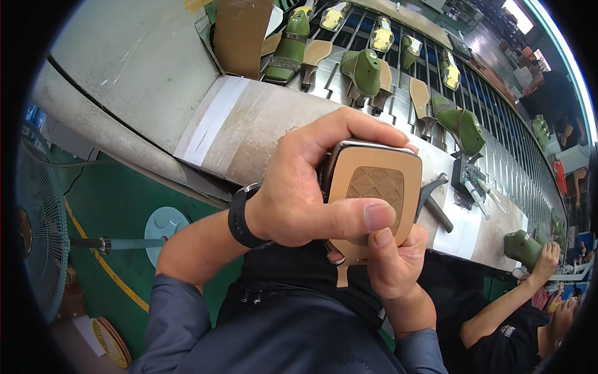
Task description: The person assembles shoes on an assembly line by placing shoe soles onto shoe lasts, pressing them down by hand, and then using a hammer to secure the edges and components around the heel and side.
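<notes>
Head view: tan sole (408,177) above the lap (293,321)
Left grip (299,199): clasping its left side, partly covering its patterned patch (375,182)
Right grip (398,265): holding its lower right
Tabletop (261,124): hammer (440,215), right of the sole
Slatted rack (518,177): green shoe lasts (366,73)

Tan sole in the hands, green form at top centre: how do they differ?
The sole is tan; the form is green. The sole has a flat face with a diamond-patterned patch; the form is rounded. The left hand and right hand grip the sole; the form is unheld, over metal slats.
</notes>
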The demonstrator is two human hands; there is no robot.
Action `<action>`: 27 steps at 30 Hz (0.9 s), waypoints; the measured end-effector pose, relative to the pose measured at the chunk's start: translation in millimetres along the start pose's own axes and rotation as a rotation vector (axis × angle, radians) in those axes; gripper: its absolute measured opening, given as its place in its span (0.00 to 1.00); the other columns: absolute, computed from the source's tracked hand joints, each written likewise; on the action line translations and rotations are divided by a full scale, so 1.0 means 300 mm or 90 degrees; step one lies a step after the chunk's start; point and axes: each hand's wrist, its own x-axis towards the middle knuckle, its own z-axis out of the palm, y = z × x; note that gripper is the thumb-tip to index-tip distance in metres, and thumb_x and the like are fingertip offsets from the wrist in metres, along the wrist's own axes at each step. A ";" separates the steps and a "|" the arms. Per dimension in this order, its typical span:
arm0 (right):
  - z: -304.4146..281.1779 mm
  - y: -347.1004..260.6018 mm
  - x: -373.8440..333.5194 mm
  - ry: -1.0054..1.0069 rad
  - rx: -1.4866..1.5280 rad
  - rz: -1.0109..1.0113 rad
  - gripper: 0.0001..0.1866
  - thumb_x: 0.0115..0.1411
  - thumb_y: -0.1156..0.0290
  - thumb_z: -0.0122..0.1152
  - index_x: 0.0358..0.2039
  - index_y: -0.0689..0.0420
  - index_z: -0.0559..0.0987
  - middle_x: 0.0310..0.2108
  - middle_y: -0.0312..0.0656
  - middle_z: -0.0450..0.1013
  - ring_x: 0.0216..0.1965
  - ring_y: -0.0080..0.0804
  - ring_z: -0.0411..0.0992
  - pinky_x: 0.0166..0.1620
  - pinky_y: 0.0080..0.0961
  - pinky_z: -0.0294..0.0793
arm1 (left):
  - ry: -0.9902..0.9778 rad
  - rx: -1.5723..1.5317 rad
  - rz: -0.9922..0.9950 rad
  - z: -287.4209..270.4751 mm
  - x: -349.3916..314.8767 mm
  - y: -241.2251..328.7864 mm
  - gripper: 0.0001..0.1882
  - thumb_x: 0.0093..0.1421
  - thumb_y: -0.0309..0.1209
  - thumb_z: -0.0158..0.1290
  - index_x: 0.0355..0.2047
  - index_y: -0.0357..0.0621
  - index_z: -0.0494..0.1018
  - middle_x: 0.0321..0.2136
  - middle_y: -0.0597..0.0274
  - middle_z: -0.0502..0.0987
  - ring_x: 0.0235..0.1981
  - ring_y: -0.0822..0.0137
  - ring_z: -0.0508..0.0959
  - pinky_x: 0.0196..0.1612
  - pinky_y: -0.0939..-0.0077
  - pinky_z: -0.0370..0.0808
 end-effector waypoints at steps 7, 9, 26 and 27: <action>-0.001 -0.001 0.001 -0.019 -0.023 -0.026 0.18 0.75 0.67 0.55 0.50 0.73 0.80 0.43 0.55 0.82 0.38 0.38 0.84 0.40 0.32 0.88 | -0.019 0.003 0.014 -0.011 -0.004 -0.012 0.39 0.55 0.45 0.71 0.58 0.34 0.68 0.56 0.34 0.77 0.57 0.53 0.80 0.60 0.57 0.78; 0.006 -0.004 -0.001 0.004 -0.041 -0.036 0.18 0.75 0.67 0.55 0.50 0.73 0.80 0.42 0.55 0.82 0.38 0.37 0.84 0.39 0.31 0.87 | -0.019 0.016 0.017 -0.012 -0.006 -0.013 0.39 0.55 0.46 0.71 0.58 0.34 0.68 0.56 0.34 0.77 0.57 0.53 0.80 0.60 0.57 0.78; 0.010 -0.010 -0.013 0.032 -0.037 0.010 0.17 0.74 0.69 0.57 0.44 0.73 0.83 0.38 0.54 0.83 0.35 0.35 0.84 0.37 0.29 0.86 | -0.026 -0.031 -0.005 0.009 -0.017 -0.004 0.37 0.72 0.58 0.44 0.58 0.30 0.68 0.57 0.29 0.75 0.57 0.51 0.80 0.59 0.57 0.78; 0.011 -0.009 -0.013 0.036 -0.049 0.009 0.16 0.74 0.69 0.57 0.43 0.73 0.83 0.36 0.53 0.84 0.34 0.34 0.84 0.37 0.28 0.86 | -0.014 -0.042 -0.035 0.014 -0.020 0.008 0.33 0.75 0.53 0.41 0.58 0.30 0.68 0.57 0.29 0.75 0.56 0.51 0.80 0.58 0.58 0.79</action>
